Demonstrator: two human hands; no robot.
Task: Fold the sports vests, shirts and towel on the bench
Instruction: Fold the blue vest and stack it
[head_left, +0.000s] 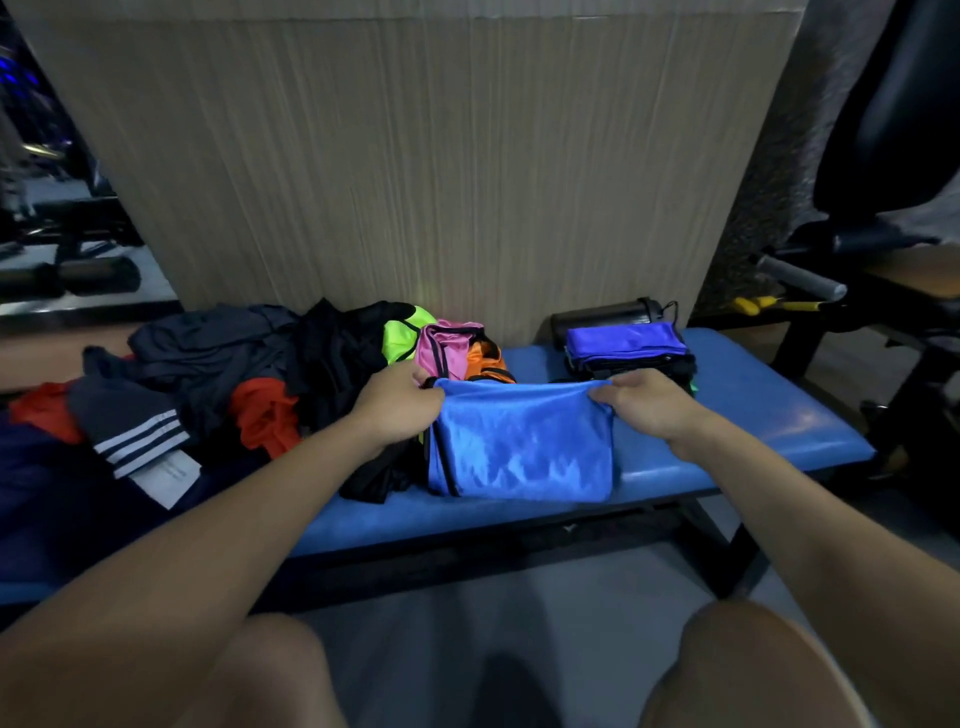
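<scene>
A shiny blue sports vest (522, 447) lies folded into a rectangle on the blue padded bench (769, 410). My left hand (400, 408) pinches its far left corner and my right hand (652, 402) pinches its far right corner. To the left spreads a heap of unfolded clothes (223, 374): dark shirts, a red-orange piece, a grey garment with white stripes. Behind the vest sit neon green (402, 332), pink (449, 345) and orange (485, 364) vests. A folded stack topped by a purple-blue garment (626, 345) rests at the back right.
A dark bottle (608, 314) lies against the wood-grain wall panel (415, 156) behind the folded stack. Gym equipment with a grey handle (800, 275) stands to the right. A mirror or opening at the left shows more gym gear. My knees are at the bottom.
</scene>
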